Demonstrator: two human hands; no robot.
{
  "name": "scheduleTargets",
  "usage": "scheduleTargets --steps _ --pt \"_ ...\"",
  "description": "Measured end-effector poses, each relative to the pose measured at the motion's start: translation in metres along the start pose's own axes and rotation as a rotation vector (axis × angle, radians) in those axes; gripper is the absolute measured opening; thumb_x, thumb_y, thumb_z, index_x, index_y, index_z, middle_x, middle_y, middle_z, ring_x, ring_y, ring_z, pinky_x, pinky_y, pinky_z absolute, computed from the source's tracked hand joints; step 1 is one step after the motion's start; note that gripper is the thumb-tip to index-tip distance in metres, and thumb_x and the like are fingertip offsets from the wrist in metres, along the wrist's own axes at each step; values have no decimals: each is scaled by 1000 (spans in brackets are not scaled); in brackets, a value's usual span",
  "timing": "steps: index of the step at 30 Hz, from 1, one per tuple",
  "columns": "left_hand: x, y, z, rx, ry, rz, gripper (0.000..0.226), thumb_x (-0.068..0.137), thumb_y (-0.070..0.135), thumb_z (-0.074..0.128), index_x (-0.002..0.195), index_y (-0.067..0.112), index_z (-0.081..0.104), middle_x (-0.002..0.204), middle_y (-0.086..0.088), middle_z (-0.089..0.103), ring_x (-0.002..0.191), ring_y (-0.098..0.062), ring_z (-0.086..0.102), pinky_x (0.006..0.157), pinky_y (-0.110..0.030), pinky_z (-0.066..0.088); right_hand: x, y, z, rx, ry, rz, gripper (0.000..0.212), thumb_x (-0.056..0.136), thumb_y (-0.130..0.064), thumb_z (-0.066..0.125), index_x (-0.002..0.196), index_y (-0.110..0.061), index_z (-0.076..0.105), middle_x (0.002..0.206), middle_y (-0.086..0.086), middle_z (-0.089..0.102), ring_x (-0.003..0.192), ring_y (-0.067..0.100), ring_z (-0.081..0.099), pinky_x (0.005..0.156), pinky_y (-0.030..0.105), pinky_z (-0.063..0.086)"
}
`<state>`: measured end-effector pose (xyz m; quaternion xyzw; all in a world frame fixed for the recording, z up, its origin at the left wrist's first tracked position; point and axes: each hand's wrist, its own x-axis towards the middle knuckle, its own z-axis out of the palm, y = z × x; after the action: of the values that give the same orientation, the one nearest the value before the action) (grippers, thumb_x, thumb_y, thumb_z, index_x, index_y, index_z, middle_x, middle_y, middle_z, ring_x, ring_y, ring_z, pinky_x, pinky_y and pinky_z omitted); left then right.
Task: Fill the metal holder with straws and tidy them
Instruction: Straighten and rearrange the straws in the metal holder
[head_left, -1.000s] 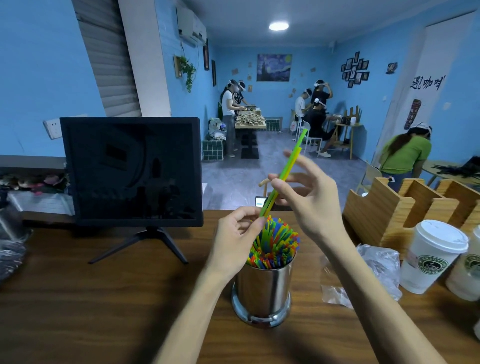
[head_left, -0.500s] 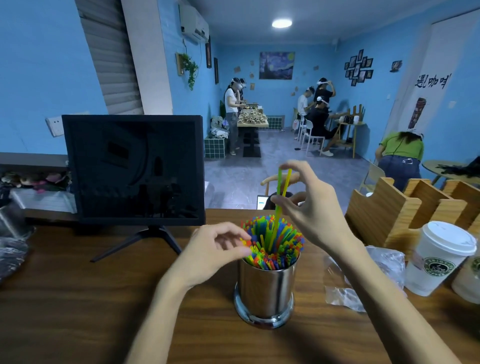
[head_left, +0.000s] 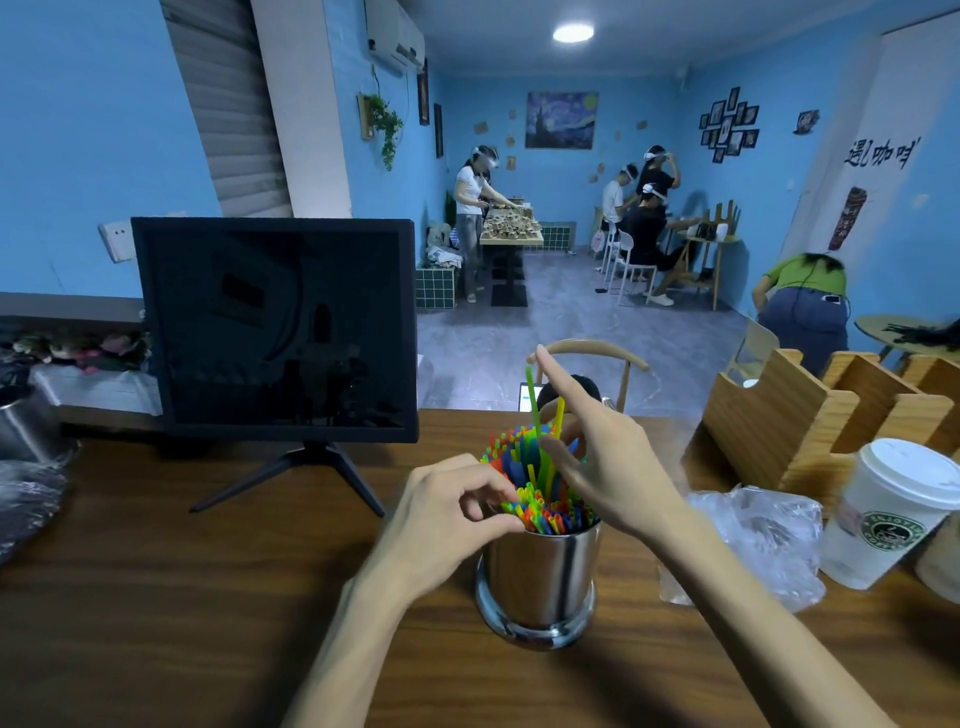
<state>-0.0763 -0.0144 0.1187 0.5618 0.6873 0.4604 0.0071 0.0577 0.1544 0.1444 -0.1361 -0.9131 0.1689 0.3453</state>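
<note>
Shiny cylindrical metal holder (head_left: 537, 577) is sitting lower centre of the frame, packed with multicoloured plastic straws (head_left: 540, 493). Right hand (head_left: 605, 467) is pinching two tall green and yellow straws (head_left: 543, 426), index finger lifted; left hand (head_left: 447, 514) is curling its fingers around the bundle's left edge. Risk: the crowded bundle is blocking them, so forcing could be bending straws or tipping the holder.
</note>
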Motion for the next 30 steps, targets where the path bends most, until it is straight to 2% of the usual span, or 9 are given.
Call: scheduleTargets --steps 3,5,7,9,13,18,22,26,30 --pt "0 -1 3 6 31 16 19 71 31 91 83 34 76 81 14 65 64 -16 57 61 -19 41 1 -1 0 -70 -9 -71 78 95 -19 68 154 -51 27 103 -18 59 79 11 55 72 15 44" --pt "1 -1 4 6 42 20 19 72 30 91 82 34 76 80 14 64 62 -16 57 60 -18 40 1 1 3 -127 -5 -94 47 96 -23 67 138 -39 53 106 -17 58 81 11 58 72 32 52" --pt "0 -1 4 8 41 25 20 71 31 91 83 34 75 81 14 63 61 -15 56 60 -15 38 -3 3 7 -178 -11 -104 21 96 -34 64 116 -30 65 96 -18 52 81 15 58 68 40 52" --pt "-1 -1 4 12 30 35 24 69 37 92 84 34 74 81 13 62 60 -16 56 60 -15 37 -6 7 12 -219 -28 -106 26 98 -49 54 103 -27 68 89 -20 45 82 14 54 68 35 48" --pt "1 1 7 21 24 43 26 68 41 91 84 34 72 82 14 60 59 -17 55 58 -20 42 -9 10 16 -184 -82 -53 48 100 -63 40 99 -29 73 97 -12 59 92 10 48 78 26 41" --pt "3 2 8 32 18 47 23 71 36 89 87 36 72 85 17 60 60 -15 55 60 -24 44 -10 5 10 -47 -24 -99 29 101 -42 57 127 -32 64 120 -14 54 106 8 57 87 28 50" --pt "4 2 7 20 31 40 18 73 32 90 83 33 75 85 20 61 60 -15 55 60 -17 39 -10 4 11 2 -25 -78 60 99 -17 63 152 -35 40 106 -22 49 99 9 53 84 25 45" --pt "5 5 4 -17 61 3 15 76 27 89 85 33 77 78 23 64 57 -9 50 59 -9 34 -11 6 9 -84 -35 -115 51 101 -28 60 149 -32 45 104 -22 48 97 11 52 84 32 47" --pt "7 7 -2 -66 83 -9 16 76 25 89 86 33 80 79 20 69 56 -7 47 57 -11 35 -14 1 5 75 -50 -32 70 103 -28 58 159 -41 20 112 -17 59 101 6 56 87 23 46"
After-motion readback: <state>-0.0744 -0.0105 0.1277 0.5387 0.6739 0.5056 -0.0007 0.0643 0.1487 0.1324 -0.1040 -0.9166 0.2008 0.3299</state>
